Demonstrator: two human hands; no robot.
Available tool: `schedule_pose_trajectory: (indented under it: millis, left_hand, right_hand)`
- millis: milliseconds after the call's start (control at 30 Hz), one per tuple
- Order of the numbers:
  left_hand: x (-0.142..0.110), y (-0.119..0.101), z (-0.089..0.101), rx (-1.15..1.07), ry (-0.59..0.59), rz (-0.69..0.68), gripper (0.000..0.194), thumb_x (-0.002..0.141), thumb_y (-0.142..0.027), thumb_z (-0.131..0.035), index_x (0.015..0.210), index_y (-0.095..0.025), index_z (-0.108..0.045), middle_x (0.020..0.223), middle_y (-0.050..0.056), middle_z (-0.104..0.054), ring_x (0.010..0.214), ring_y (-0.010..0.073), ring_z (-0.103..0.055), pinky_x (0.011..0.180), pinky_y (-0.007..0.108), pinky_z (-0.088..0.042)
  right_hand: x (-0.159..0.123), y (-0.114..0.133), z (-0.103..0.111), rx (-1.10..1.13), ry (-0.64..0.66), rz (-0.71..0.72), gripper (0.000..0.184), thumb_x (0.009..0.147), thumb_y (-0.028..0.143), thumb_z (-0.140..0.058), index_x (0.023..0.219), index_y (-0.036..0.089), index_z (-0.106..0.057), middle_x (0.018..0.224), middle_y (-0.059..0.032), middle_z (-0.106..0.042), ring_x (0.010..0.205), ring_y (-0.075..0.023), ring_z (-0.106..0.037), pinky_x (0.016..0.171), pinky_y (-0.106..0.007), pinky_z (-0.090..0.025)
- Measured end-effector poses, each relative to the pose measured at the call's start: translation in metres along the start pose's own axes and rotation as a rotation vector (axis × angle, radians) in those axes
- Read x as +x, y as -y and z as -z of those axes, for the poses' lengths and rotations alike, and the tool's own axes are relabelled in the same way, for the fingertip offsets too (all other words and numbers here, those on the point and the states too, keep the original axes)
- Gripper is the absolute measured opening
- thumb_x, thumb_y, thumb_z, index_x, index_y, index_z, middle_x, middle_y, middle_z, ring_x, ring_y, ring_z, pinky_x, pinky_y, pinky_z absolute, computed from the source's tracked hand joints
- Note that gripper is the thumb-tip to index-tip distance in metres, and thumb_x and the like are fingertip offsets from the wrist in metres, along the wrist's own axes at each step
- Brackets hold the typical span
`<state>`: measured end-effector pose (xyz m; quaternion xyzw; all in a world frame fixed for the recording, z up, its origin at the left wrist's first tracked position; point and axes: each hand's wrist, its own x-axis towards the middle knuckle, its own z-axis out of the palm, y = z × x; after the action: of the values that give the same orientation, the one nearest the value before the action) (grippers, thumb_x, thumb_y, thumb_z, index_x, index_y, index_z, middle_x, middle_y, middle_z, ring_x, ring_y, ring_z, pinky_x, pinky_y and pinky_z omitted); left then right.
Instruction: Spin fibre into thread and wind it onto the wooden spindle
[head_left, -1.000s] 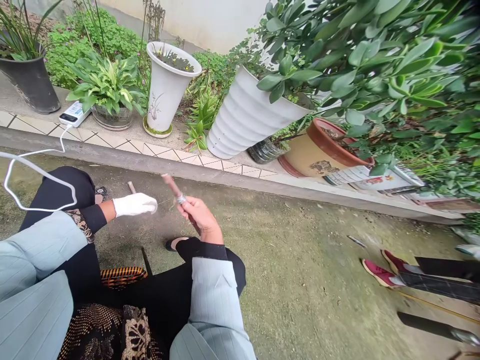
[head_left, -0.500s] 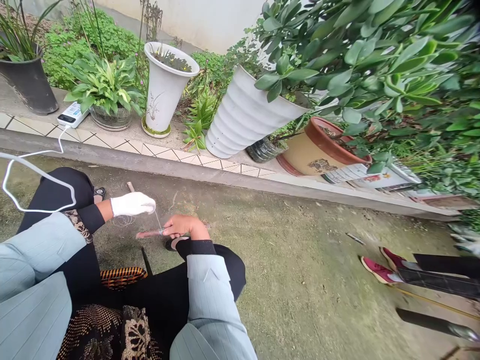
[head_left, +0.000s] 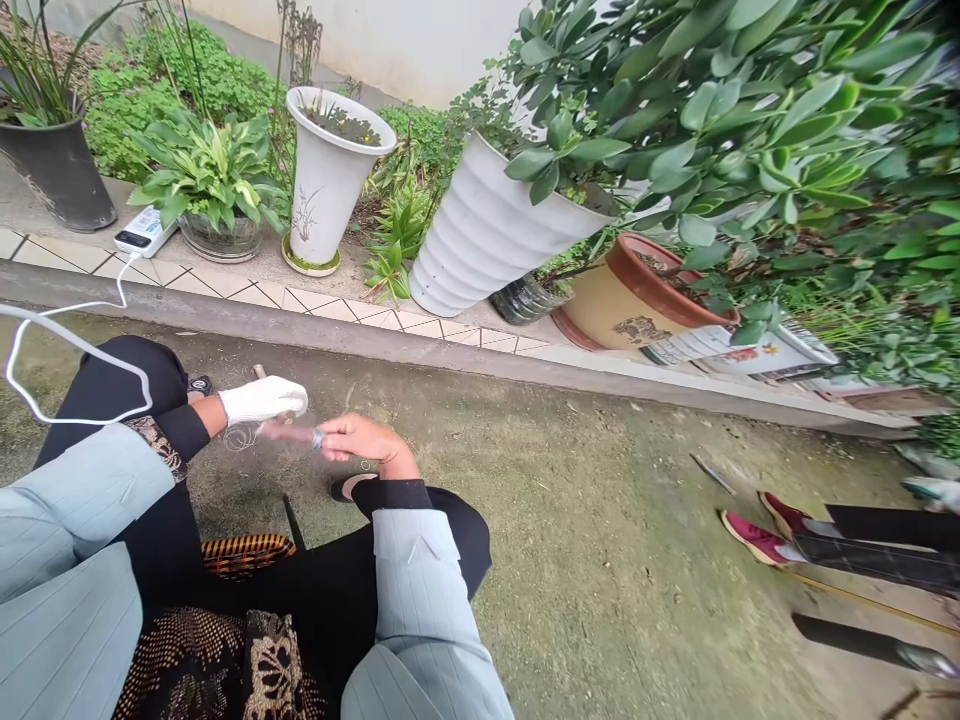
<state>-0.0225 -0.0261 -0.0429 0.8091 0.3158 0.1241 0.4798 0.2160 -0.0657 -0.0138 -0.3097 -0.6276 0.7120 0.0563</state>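
My left hand (head_left: pixel 266 400), in a white glove, is closed with its fingertips pinched together. Loops of thin wire or string (head_left: pixel 241 438) hang just beneath it. My bare right hand (head_left: pixel 360 438) wraps round one end of a short brownish stick (head_left: pixel 289 432), which looks smeared by motion. A pale, shiny winding (head_left: pixel 318 438) circles the stick close to my right fingers. The stick's free end points left, just below the gloved hand. Any strand running between the two hands is too fine to make out.
Another stick (head_left: pixel 259 371) lies beyond my left hand. An orange-and-black woven item (head_left: pixel 247 553) sits between my legs. Potted plants, including a ribbed white pot (head_left: pixel 499 230), line the tiled ledge (head_left: pixel 360 308). A white cable (head_left: pixel 75 350) crosses at left. Another person's maroon shoes (head_left: pixel 754 540) are at right.
My right hand has risen slightly and tilted the stick, so its free end now sits higher and further left. The taut strand seen earlier between the hands no longer shows.
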Motion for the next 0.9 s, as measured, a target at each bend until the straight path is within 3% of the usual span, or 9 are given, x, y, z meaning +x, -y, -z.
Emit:
schedule_pose_trajectory:
  millis: [133,233,300,367,467,533,667,733,900]
  left_hand:
    - [0.0,-0.004,-0.018,-0.178,0.21,0.077,0.033,0.088,-0.041,-0.043,0.082,-0.014,-0.062,0.059,-0.001,-0.051,0.051,0.0106,-0.041,0.049,0.022,-0.033]
    - [-0.003,-0.015,-0.022,-0.215,0.277,0.042,0.03,0.085,-0.04,-0.047,0.082,-0.014,-0.063,0.059,0.0,-0.053,0.051,0.0111,-0.042,0.05,0.023,-0.033]
    - [-0.004,-0.018,-0.018,-0.204,0.297,0.02,0.027,0.083,-0.038,-0.051,0.078,-0.014,-0.063,0.062,0.001,-0.055,0.054,0.0112,-0.043,0.053,0.023,-0.034]
    - [-0.004,-0.017,-0.013,-0.186,0.29,-0.002,0.025,0.082,-0.037,-0.051,0.074,-0.015,-0.061,0.067,0.001,-0.058,0.059,0.0117,-0.047,0.057,0.022,-0.037]
    - [-0.003,-0.011,-0.008,-0.162,0.228,-0.042,0.025,0.084,-0.036,-0.049,0.073,-0.015,-0.057,0.075,0.002,-0.061,0.068,0.0131,-0.052,0.066,0.022,-0.041]
    - [-0.003,-0.008,-0.01,-0.171,0.193,-0.047,0.027,0.083,-0.039,-0.05,0.073,-0.015,-0.055,0.074,0.002,-0.061,0.067,0.0128,-0.053,0.066,0.022,-0.042]
    - [-0.005,-0.011,-0.017,-0.301,0.203,0.089,0.034,0.088,-0.048,-0.045,0.082,-0.015,-0.055,0.067,0.001,-0.058,0.048,0.0088,-0.045,0.047,0.021,-0.035]
    - [-0.006,-0.013,-0.02,-0.307,0.192,0.128,0.036,0.09,-0.048,-0.041,0.092,-0.016,-0.058,0.062,-0.001,-0.056,0.045,0.0091,-0.043,0.045,0.021,-0.033]
    - [-0.005,-0.016,-0.023,-0.219,0.213,0.103,0.034,0.091,-0.044,-0.04,0.093,-0.016,-0.061,0.054,-0.003,-0.048,0.047,0.0107,-0.043,0.047,0.021,-0.035]
  right_hand:
    - [-0.001,-0.012,0.015,0.08,-0.703,0.016,0.04,0.083,0.055,-0.053,0.074,0.016,-0.055,0.062,0.0023,-0.052,0.051,-0.0072,-0.042,0.05,-0.021,-0.034]
    - [0.005,-0.024,0.023,-0.12,-0.893,-0.213,0.034,0.085,0.049,-0.051,0.072,0.018,-0.055,0.061,0.0012,-0.054,0.05,-0.0086,-0.043,0.051,-0.023,-0.034]
    - [0.008,-0.026,0.023,-0.334,-0.722,-0.41,0.031,0.084,0.043,-0.055,0.067,0.017,-0.056,0.059,-0.0001,-0.056,0.051,-0.0095,-0.045,0.052,-0.024,-0.034]
    - [0.006,-0.022,0.019,-0.405,-0.325,-0.523,0.032,0.082,0.041,-0.06,0.063,0.016,-0.057,0.056,-0.0004,-0.056,0.05,-0.0093,-0.045,0.052,-0.024,-0.034]
    - [-0.001,-0.011,0.011,-0.164,0.197,-0.361,0.036,0.079,0.048,-0.064,0.067,0.014,-0.06,0.059,0.0009,-0.055,0.05,-0.0074,-0.043,0.052,-0.023,-0.035]
    - [-0.006,-0.005,0.008,0.03,0.25,-0.135,0.04,0.075,0.052,-0.067,0.075,0.012,-0.062,0.064,0.0012,-0.056,0.052,-0.0065,-0.044,0.052,-0.022,-0.036]
    - [-0.01,-0.003,0.007,0.287,-0.22,0.145,0.044,0.077,0.054,-0.065,0.089,0.011,-0.064,0.062,0.0025,-0.051,0.049,-0.0058,-0.04,0.047,-0.021,-0.03]
    - [-0.006,-0.006,0.009,0.375,-0.448,0.186,0.045,0.078,0.054,-0.065,0.093,0.012,-0.063,0.062,0.0027,-0.05,0.049,-0.0061,-0.039,0.046,-0.021,-0.029]
    - [0.006,-0.017,0.02,0.518,-0.807,0.187,0.054,0.071,0.063,-0.065,0.095,0.015,-0.06,0.066,0.0019,-0.051,0.051,-0.007,-0.04,0.046,-0.022,-0.033]
